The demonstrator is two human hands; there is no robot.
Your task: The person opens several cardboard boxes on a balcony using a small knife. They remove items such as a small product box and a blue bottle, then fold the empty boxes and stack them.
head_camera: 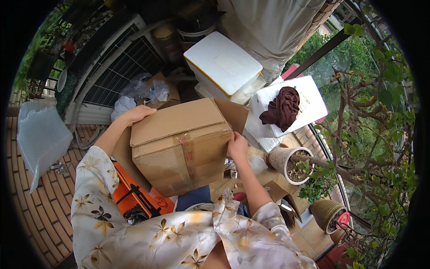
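Observation:
A brown cardboard box [178,141] with tape down its front side is held up before my body. My left hand [141,113] lies over its far left top edge, the fingertips on the cardboard. At the box's right side my right hand [238,146] grips the corner, its fingers partly hidden. One open flap [233,114] stands out at the back right, and another brown cardboard panel hangs at the left. Under the box an orange case or box [126,191] with black straps shows in part.
White foam boxes [223,62] stand behind, one bearing a dark maroon cloth [284,107]. Potted plants [295,166] line the right side by the glass. Bubble wrap [42,134] lies at the left. A small open carton [171,90] holding plastic bags sits behind the box.

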